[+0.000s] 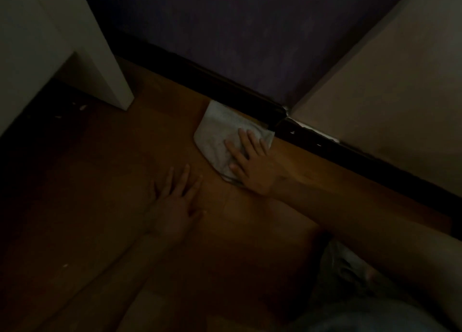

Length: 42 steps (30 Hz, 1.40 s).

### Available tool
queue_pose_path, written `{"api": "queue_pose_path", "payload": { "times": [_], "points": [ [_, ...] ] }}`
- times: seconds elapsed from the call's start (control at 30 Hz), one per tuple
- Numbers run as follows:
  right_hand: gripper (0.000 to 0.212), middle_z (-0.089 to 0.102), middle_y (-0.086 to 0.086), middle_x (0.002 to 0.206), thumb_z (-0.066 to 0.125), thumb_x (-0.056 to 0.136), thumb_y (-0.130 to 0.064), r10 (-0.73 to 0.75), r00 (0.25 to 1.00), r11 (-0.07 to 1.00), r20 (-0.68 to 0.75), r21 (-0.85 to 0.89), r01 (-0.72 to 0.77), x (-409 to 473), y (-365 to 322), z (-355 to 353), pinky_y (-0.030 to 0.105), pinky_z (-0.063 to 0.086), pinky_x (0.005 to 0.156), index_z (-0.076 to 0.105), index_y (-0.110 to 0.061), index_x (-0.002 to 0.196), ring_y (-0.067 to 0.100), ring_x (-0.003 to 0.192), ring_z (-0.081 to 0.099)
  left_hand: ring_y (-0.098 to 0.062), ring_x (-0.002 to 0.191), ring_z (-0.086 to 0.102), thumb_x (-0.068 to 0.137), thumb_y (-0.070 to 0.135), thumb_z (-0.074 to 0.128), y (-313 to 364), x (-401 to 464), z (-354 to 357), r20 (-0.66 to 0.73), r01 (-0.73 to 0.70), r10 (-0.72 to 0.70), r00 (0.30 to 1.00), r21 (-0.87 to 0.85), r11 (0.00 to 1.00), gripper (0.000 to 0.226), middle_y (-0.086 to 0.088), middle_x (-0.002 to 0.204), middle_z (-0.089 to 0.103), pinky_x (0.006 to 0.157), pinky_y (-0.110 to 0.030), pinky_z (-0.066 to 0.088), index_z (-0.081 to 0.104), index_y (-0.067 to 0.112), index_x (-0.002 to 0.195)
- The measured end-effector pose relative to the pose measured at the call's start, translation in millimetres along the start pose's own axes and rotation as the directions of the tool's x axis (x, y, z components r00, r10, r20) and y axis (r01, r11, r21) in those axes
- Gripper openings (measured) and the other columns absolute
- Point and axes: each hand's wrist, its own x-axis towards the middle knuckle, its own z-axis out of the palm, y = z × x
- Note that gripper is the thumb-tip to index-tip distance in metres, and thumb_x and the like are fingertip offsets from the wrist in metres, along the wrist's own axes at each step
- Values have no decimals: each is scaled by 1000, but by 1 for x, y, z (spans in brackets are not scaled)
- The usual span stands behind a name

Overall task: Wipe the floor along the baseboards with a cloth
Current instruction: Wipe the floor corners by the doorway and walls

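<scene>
Although the light is dim, the contents read from left to right as follows. Upper left of frame: pale off-white cabinet panel (pixel 75 31) standing on the brown wooden plank floor (pixel 105 181), with small pale specks of debris on the dark floor beneath it. Lower centre-left: left hand (pixel 177 204), fingers straight and spread, palm flat on the bare floor, holding nothing, apparently as a brace. Centre: pale grey folded cloth (pixel 220 129), lying flat on the floor with its far edge against the dark skirting baseboard (pixel 237 91) below the purple wall (pixel 250 31). Centre-right: right hand (pixel 252 161), fingers extended and apart, pressing flat on the cloth's near half. Right: beige wall panel (pixel 387 94), meeting the purple wall at a corner with chipped pale trim.

Step in hand, by judgement: wiping the floor strip beside the baseboard, near the corner. The next move likely calls for steady downward pressure while sliding the cloth along the baseboard.

Brands, labels, writing: none legible.
</scene>
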Motion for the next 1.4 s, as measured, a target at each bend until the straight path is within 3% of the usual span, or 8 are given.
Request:
{"api": "queue_pose_path", "payload": {
  "times": [0.13, 0.5, 0.67, 0.8, 0.93, 1.1, 1.3, 1.4],
  "points": [
    [68, -2, 18, 160, 0, 92, -56, 30, 999, 1000, -32, 4, -30, 23, 3, -7, 57, 8, 116, 7, -29, 154, 37, 147, -5, -28, 146, -19, 72, 75, 2, -2, 0, 2, -18, -20, 20, 1000, -9, 1000, 86, 6, 156, -26, 115, -61, 1, -5, 42, 151],
    [61, 0, 15, 161, 8, 98, -54, -46, 996, 998, -75, -45, 43, 25, 14, -2, 58, 3, 116, 8, -29, 154, 36, 148, -5, -33, 144, 13, 84, 68, 30, -7, 1, 13, -78, -47, 47, 996, 7, 999, 74, -4, 161, 18, 103, -69, 26, 25, 34, 150],
    [62, -4, 17, 161, 9, 97, -53, -39, 995, 998, -90, -54, 34, 18, 6, 2, 61, 2, 116, 4, -27, 154, 36, 147, -9, -25, 145, -20, 92, 67, 30, -4, 2, 15, -111, -27, 25, 993, -19, 999, 73, 4, 159, -22, 114, -61, -2, -4, 42, 151],
    [64, -2, 17, 161, 7, 97, -56, -128, 990, 990, -59, -70, 123, 26, 15, -4, 61, 3, 115, 2, -27, 153, 37, 147, -5, -23, 145, -21, 82, 72, 14, -3, 0, 16, -126, -21, 19, 992, -17, 1000, 76, 6, 160, -18, 113, -60, -4, 0, 42, 151],
    [73, 5, 18, 160, -1, 94, -61, -44, 996, 998, -72, -46, 41, 44, 7, -16, 64, 10, 113, 10, -22, 154, 37, 147, 3, -23, 144, -23, 90, 67, 34, -2, 4, 15, -110, -8, 6, 994, -15, 1000, 74, 6, 157, -23, 113, -61, -5, -5, 43, 148],
    [71, -8, 17, 160, -1, 92, -56, -54, 998, 997, -38, -63, 51, 18, 9, -2, 63, -1, 114, -2, -22, 155, 32, 147, -11, -29, 146, 5, 83, 68, 27, -6, 4, 20, -113, -33, 29, 993, -27, 999, 75, -2, 162, 10, 107, -69, 17, 18, 37, 151],
    [74, -10, 15, 160, -8, 86, -59, 50, 998, 998, -43, -38, -51, 32, -3, -8, 62, -5, 114, -8, -26, 153, 32, 147, -12, -24, 146, -12, 80, 73, 18, -7, 4, 21, -151, -30, 26, 988, -24, 999, 79, 5, 161, -8, 112, -63, 4, 11, 40, 152],
    [71, -13, 14, 160, -7, 88, -59, -14, 1000, 998, -13, -53, 13, 21, -2, -1, 63, -7, 113, -14, -28, 151, 32, 147, -14, -27, 146, 0, 83, 71, 26, -8, 5, 24, -164, -35, 35, 986, 5, 999, 77, 0, 162, 6, 108, -67, 16, 20, 37, 152]
  ]
}}
